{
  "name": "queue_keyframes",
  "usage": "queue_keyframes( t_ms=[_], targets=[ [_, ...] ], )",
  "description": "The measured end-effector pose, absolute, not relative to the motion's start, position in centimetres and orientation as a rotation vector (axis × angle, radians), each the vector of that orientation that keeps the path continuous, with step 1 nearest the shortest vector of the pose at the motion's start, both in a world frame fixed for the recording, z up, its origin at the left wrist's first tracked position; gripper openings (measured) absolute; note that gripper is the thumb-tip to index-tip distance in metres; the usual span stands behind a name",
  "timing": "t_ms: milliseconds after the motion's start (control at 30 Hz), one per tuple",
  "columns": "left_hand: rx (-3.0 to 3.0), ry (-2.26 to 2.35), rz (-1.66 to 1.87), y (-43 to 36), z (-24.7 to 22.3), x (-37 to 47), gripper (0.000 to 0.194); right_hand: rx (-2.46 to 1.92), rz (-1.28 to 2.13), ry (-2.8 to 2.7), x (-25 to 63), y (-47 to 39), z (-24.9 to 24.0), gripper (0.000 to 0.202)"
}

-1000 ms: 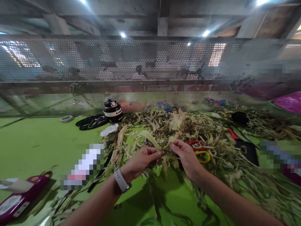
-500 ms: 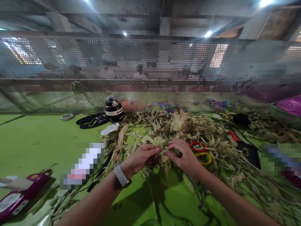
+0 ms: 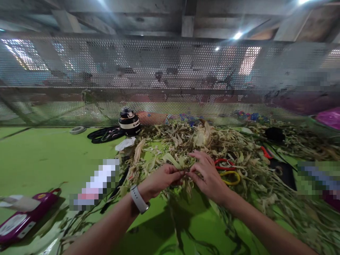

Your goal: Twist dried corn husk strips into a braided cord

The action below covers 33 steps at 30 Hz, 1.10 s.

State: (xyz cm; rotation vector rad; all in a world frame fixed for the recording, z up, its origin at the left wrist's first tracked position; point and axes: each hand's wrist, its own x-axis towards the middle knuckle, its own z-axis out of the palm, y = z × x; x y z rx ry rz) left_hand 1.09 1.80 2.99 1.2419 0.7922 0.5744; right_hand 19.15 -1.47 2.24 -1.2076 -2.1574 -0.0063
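Note:
My left hand [image 3: 164, 180], with a pale watch strap [image 3: 138, 199] at the wrist, is closed, thumb against fingers, on a pale green dried leaf strip [image 3: 172, 160]. Its thumb tip meets the fingers of my right hand [image 3: 205, 177]. There the thumb and index finger pinch at the same strip while the other fingers lift away. The exact bit between the fingertips is too small to make out. Just right of my right hand lie red-handled scissors [image 3: 224, 164] and a yellow handle loop [image 3: 230, 178]. A heap of dried leaves [image 3: 183, 136] spreads behind both hands.
A black bottle with a white band [image 3: 129, 122] stands at the back before a perforated metal screen [image 3: 170, 78]. Left lie a black pouch [image 3: 105, 134], a tape roll [image 3: 77, 130] and a purple device [image 3: 29, 216]. A black flat object [image 3: 284, 173] lies right, among more dried strips.
My right hand's upper fingers have lifted and spread a little. Both hands stay together at the leaf strip, and the left has turned slightly. The view has shifted a little.

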Motion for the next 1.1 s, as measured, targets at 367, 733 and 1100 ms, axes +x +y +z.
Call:
queue_keyframes(
  t_ms=[367, 733, 1100],
  targets=[
    [1.109, 0.859, 0.672, 2.5, 2.1, 1.1, 0.034, -1.210, -0.350, -2.180, 18.2, -2.7, 1.9, 0.023],
    [1.314, 0.932, 0.718, 1.7, 1.9, 1.7, 0.035, -1.514, 0.480, -1.904, 17.2, -2.7, 1.0, 0.012],
    [1.606, 1.017, 0.740, 2.2, 1.6, 1.3, 0.032, -1.448, -0.097, -2.233, 17.9, -2.6, 1.6, 0.021]
  ],
)
